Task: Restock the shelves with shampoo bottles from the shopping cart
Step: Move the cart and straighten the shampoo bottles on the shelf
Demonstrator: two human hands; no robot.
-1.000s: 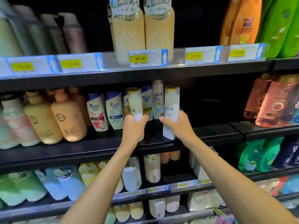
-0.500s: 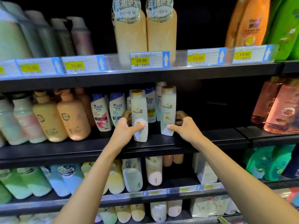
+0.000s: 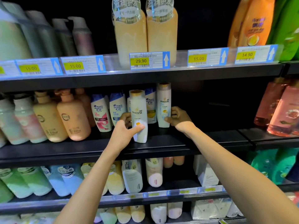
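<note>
PANTENE on bottle (image 3: 138,117); 29.90 on tag (image 3: 148,60)

open room runs along the middle shelf (image 3: 213,138) from the rear pantene bottle (image 3: 163,105) right to the pink bottles (image 3: 278,110). leftward the front pantene bottle (image 3: 138,110) and head & shoulders bottles (image 3: 101,113) block the row; the upper shelf (image 3: 210,75) caps it overhead

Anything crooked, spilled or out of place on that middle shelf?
Nothing spilled or damaged. Only mismatch: the left Pantene bottle, gripped by the left hand, stands nearer the shelf front than the right Pantene bottle in the right hand.
</note>
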